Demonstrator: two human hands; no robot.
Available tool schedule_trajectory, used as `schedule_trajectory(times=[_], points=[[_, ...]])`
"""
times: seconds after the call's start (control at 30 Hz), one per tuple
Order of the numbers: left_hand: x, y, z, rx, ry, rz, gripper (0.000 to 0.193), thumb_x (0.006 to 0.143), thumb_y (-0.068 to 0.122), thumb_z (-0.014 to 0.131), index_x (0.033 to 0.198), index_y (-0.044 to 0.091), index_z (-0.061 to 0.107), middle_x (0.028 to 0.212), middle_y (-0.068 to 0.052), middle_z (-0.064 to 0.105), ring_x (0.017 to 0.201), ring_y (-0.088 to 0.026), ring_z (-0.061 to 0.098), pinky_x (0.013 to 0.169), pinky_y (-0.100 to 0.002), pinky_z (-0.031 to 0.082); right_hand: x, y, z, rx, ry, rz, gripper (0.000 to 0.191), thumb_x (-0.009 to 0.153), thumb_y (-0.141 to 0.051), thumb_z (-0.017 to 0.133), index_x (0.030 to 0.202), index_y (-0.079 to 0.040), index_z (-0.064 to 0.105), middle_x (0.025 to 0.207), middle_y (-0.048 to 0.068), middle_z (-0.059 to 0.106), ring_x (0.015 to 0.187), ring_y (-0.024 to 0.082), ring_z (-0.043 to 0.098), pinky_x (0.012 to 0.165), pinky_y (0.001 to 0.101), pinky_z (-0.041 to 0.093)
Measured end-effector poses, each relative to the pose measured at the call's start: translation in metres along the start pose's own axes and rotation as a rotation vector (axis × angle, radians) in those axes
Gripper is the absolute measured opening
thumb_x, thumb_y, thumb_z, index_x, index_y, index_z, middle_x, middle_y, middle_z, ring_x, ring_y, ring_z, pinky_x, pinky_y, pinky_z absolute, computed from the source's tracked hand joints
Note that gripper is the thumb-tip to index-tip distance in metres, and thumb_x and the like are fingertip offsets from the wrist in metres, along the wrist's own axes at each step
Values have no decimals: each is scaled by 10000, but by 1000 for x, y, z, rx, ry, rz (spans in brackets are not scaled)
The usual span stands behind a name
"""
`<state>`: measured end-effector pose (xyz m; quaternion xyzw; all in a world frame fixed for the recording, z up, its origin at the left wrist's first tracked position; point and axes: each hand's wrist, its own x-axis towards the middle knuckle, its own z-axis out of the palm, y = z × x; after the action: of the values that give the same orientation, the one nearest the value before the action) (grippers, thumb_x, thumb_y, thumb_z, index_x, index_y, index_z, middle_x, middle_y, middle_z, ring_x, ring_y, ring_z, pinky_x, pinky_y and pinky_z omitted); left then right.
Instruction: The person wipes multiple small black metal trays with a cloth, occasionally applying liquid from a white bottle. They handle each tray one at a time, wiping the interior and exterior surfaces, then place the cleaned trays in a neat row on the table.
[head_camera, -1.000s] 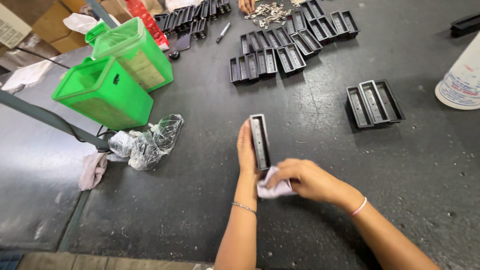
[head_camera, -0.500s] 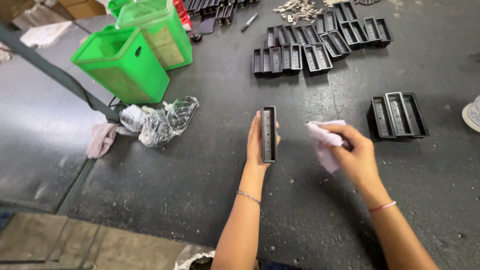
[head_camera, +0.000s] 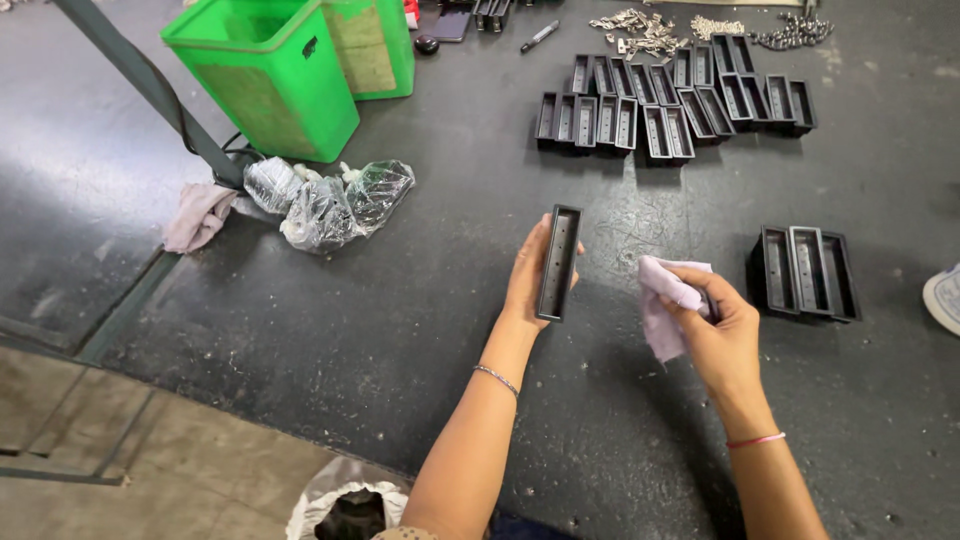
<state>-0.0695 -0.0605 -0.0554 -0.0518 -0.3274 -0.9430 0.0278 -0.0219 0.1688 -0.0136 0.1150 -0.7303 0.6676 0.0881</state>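
While my left hand (head_camera: 533, 272) wraps round the back of a narrow black tray (head_camera: 558, 262), fingers closed on its long sides so the open channel faces up at me, my right hand (head_camera: 718, 322) sits just to the right of that tray with a pale lilac cloth (head_camera: 665, 300) pinched tight between thumb and fingers, the loose end hanging down. Cloth and tray are apart, not touching, both held above the dark work table (head_camera: 400, 330). I judge this to be the wiping step, caught between strokes, with the piece tilted up for a look inside. What the next move calls for, as I see it, is bringing the cloth across into the channel and keeping the tray steady against the push. Well to the right of the tray stand three like pieces side by side (head_camera: 806, 272); beyond it lie rows of more black trays (head_camera: 660, 100). Far to its left are crumpled clear bags (head_camera: 325, 200) and a green bin (head_camera: 270, 75).
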Motion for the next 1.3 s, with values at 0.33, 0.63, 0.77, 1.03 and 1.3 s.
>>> schedule_trajectory(times=[0.33,0.63,0.77,1.03,1.3], points=[[4,-1,-2,-11,51,-9,327,1041,433,595,1111,121,660,808,-70,683,520,-86,574,439,-237,467,3,8,2,-29,-3,9,303,909,8,701,1207,-41,726,1099,-1,728,988,64,647,883,222,510],[4,-3,2,13,156,13,330,1020,392,635,1188,115,693,868,10,706,706,-92,676,585,-230,555,2,7,1,-86,-8,14,301,905,13,702,1199,-42,734,1083,10,736,979,71,645,880,234,510],[5,-8,4,169,165,-13,336,1010,355,626,1221,109,714,942,48,727,783,-48,647,659,-210,540,3,5,2,-55,20,-22,305,891,5,698,1191,-38,728,1087,4,739,985,74,658,886,236,521],[-21,-54,42,519,-9,-86,261,990,243,679,1136,39,755,929,16,739,782,-32,631,696,-198,522,1,0,2,60,236,-16,306,900,-70,741,1198,-26,687,1091,23,730,997,80,653,879,244,527],[-27,-57,51,495,7,-37,240,996,223,689,1107,24,763,878,16,723,743,-30,599,661,-201,492,1,2,6,122,256,82,257,862,-72,782,1100,-36,693,1035,40,735,941,94,653,842,252,533]])
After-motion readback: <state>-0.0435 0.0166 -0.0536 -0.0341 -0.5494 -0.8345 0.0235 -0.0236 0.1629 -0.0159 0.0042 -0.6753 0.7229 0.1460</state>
